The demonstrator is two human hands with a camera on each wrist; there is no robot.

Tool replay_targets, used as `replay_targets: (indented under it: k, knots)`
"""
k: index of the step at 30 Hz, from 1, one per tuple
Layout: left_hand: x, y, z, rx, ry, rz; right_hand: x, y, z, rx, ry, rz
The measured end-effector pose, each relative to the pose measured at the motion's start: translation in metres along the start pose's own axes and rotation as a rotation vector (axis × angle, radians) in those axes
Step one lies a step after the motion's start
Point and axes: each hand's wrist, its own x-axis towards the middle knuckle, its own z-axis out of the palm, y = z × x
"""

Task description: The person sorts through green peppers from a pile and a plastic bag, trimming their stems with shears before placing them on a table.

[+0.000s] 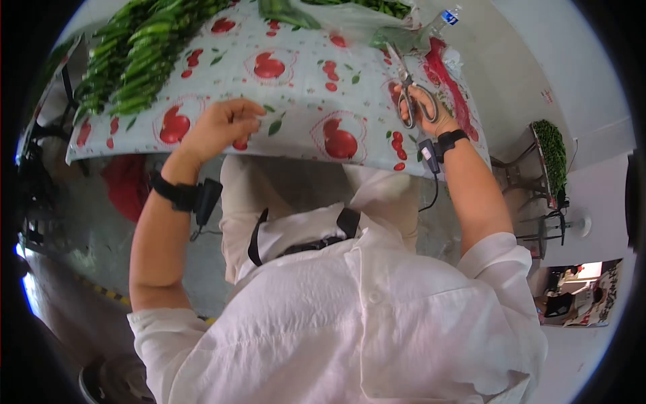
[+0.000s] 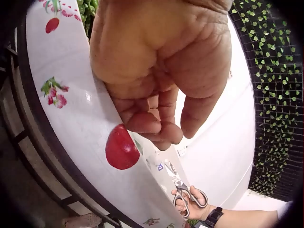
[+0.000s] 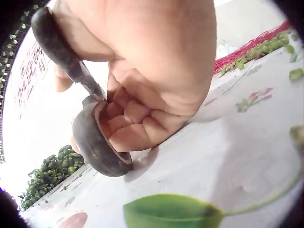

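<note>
A pair of scissors [image 1: 406, 79] with dark handles is gripped in my right hand [image 1: 436, 120], blades toward the far side of the table. In the right wrist view, several fingers are curled through one handle loop [image 3: 97, 142]. The hand is low over the right part of the patterned tablecloth [image 1: 296, 101]. My left hand [image 1: 225, 126] is near the front edge of the table, its fingers loosely curled and holding nothing. The left wrist view shows this hand's palm [image 2: 161, 47] up close, with the scissors [image 2: 179, 184] farther off.
Long green peppers [image 1: 145, 60] lie heaped at the table's left. Along the far side are a clear plastic bag [image 1: 363, 20] with green produce and a plastic bottle [image 1: 445, 19]. Red netting [image 1: 452, 94] runs down the right edge. A second stand of green produce [image 1: 550, 158] is beyond it.
</note>
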Motion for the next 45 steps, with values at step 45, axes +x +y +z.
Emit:
replay_targets:
  k: [45]
  knots:
    - [0.397, 0.066, 0.032, 0.806, 0.078, 0.289, 0.026, -0.056, 0.018, 1.016, -0.234, -0.596]
